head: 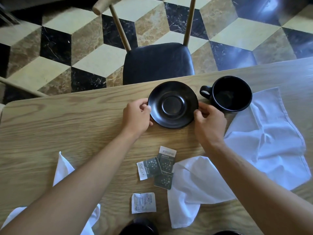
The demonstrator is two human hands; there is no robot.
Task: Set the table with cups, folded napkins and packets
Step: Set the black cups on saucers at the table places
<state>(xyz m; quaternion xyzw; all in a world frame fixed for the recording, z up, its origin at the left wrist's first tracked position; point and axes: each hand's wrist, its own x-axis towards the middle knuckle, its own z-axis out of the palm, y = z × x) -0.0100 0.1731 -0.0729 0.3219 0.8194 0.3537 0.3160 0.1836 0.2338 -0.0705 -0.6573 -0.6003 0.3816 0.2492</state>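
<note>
Black saucer (172, 104), black cup (231, 94), white napkin (264, 141), cube-patterned floor (67, 48)

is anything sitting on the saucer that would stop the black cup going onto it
Nothing visible. The saucer is bare, held at its rim by the left hand and right hand. The cup stands just right of it, with only bare table between them.

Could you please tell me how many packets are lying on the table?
4. Three dark packets overlap in a cluster: one upright, one left, one below. A white packet lies nearer the person. Cloths might hide others.
</note>
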